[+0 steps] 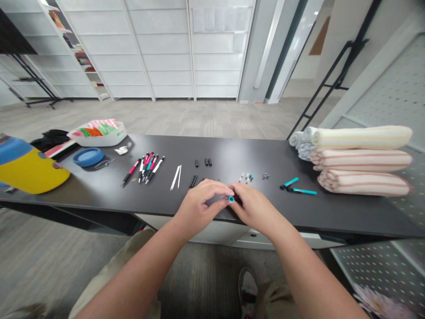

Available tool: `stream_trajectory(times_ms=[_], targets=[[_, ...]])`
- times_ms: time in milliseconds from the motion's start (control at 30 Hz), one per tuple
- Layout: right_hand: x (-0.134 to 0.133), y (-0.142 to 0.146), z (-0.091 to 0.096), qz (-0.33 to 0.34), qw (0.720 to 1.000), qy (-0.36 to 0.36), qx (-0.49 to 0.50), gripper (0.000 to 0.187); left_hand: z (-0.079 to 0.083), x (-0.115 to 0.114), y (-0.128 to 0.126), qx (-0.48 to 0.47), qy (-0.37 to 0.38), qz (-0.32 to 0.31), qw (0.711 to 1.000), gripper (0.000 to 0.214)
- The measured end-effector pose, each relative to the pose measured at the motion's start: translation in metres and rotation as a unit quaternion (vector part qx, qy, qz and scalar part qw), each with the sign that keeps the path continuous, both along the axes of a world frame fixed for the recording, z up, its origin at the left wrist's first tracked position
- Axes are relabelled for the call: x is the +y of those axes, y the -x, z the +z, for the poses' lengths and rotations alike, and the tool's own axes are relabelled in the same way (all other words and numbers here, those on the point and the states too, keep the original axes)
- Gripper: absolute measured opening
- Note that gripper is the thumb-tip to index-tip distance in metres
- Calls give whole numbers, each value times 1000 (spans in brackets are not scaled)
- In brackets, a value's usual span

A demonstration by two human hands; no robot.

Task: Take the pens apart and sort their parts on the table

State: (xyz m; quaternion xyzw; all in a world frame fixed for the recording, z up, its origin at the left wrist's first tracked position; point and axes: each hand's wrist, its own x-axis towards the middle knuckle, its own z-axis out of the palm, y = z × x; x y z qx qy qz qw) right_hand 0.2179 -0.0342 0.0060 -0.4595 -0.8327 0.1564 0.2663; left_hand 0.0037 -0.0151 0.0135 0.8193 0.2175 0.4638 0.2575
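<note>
My left hand (198,204) and my right hand (253,207) meet over the near edge of the black table (99,195). Both are pinched on a small teal pen part (230,199) between their fingertips. Just beyond them lie black pen grips (193,180), small metal and teal bits (246,178), and two white refills (176,177). Further left is a bunch of red, teal and black pens (146,167). Two teal pen pieces (298,187) lie to the right.
Rolled striped towels (361,160) are stacked at the right end. On the left stand a white basket of coloured items (98,132), a blue round lid (88,157) and a yellow and blue object (28,170). My shoe (247,283) shows below.
</note>
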Motion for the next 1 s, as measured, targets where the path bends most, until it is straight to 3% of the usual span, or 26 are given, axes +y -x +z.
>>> stream_trajectory(times_ms=[167,267,400,500,600,767,1000], targets=[[0,0,2,-6,1000,5,5,6,2,-3,1,11,-16,0,1000,17],[1,1,0,-15,1000,6,5,2,1,-4,1,28,8,50,998,14],[0,0,-2,-31,999,-34,0,8,-3,0,2,-19,169,126,977,15],[-2,-2,-2,-43,994,-98,19,10,-4,7,5,-96,315,92,940,26],[-6,-2,-1,-60,982,-161,74,10,-3,11,9,-69,400,34,913,31],[-14,7,2,-41,963,-209,165,12,-3,7,13,57,362,-18,930,25],[-15,16,-1,-4,965,-210,157,17,8,2,7,77,306,-22,949,16]])
